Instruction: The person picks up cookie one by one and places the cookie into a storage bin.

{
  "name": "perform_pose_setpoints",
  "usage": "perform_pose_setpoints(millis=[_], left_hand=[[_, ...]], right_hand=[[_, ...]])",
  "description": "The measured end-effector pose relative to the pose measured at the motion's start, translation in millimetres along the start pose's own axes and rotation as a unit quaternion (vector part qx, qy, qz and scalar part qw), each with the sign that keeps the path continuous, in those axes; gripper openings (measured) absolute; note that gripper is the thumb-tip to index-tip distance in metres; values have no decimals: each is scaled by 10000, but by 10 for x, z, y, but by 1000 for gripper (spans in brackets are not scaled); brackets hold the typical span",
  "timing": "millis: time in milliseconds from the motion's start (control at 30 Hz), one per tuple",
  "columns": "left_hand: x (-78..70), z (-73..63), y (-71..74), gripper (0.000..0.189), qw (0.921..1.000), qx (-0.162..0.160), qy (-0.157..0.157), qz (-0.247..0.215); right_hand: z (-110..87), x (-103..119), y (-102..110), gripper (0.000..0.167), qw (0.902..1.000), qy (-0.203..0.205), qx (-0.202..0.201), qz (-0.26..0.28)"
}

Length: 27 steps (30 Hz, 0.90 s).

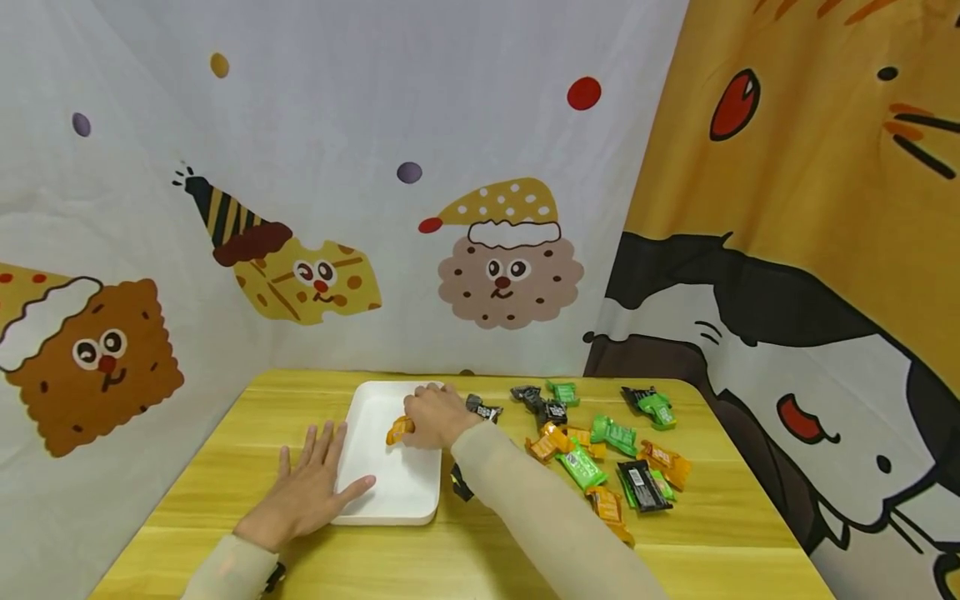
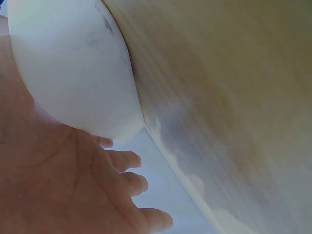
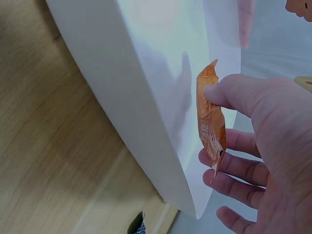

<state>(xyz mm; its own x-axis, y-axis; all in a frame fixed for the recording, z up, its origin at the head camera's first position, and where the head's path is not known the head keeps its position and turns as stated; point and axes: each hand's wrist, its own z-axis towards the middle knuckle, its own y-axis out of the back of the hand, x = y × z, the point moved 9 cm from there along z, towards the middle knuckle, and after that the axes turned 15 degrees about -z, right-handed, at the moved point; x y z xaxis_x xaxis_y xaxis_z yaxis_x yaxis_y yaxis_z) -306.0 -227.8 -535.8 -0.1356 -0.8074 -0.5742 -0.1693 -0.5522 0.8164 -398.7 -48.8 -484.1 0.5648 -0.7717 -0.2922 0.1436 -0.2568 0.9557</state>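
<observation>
My right hand (image 1: 437, 414) pinches an orange-wrapped candy (image 3: 210, 114) between thumb and fingers. It holds the candy over the white tray (image 1: 390, 492), inside the right rim. In the right wrist view the thumb presses one face of the wrapper. My left hand (image 1: 303, 492) lies at the tray's left side with fingers spread and straight, its thumb over the near-left rim. From the left wrist view, the palm (image 2: 63, 180) is seen close along the tray's outer wall (image 2: 83, 73).
Right of the tray lie several wrapped candies: green (image 1: 613, 435), orange (image 1: 664, 463) and black (image 1: 643, 486). A black one (image 1: 483, 409) sits near my right hand. The wooden table (image 1: 225, 467) backs onto a printed curtain (image 1: 337, 125).
</observation>
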Motion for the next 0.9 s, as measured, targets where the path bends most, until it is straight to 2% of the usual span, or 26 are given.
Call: perform_pose_setpoints(millis=[267, 433, 667, 900], left_hand=[[-9, 2, -3, 118, 10000, 21, -4, 28], [6, 3, -12, 118, 10000, 63, 34, -16], [27, 0, -17, 118, 10000, 8, -5, -76], [15, 14, -10, 118, 10000, -32, -72, -40]], right_hand=[[-15, 39, -23, 44, 9997, -1, 112, 200], [-32, 21, -29, 43, 9996, 31, 13, 288], [-150, -74, -2, 41, 9975, 43, -141, 687], [-315, -233, -29, 45, 9960, 20, -280, 849]])
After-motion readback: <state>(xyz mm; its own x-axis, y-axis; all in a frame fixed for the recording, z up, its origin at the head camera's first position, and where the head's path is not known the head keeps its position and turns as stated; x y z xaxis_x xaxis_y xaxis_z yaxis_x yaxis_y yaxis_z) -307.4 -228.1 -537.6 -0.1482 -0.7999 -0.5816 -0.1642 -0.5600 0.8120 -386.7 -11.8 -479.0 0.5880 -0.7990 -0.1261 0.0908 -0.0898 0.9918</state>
